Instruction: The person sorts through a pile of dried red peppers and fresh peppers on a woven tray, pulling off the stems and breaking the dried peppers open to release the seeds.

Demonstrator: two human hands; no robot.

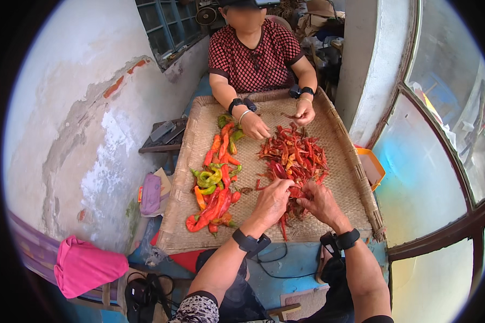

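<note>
A woven tray [347,161] with raised edges lies before me. On its right half is a pile of dried red chili peppers [297,151]. Fresh red, orange and green peppers [216,202] lie along its left side. At the near end of the dried pile, my left hand [273,202] and my right hand [319,202] pinch a dried red pepper [297,191] between them, fingertips almost together. Both wrists wear black straps with small devices.
Across the tray sits another person [256,60], both hands over its far half, near the dried peppers. A dark stool [165,135] holding a flat object stands left. An orange-rimmed box [372,167] is at the right, a pink cloth [89,264] at lower left.
</note>
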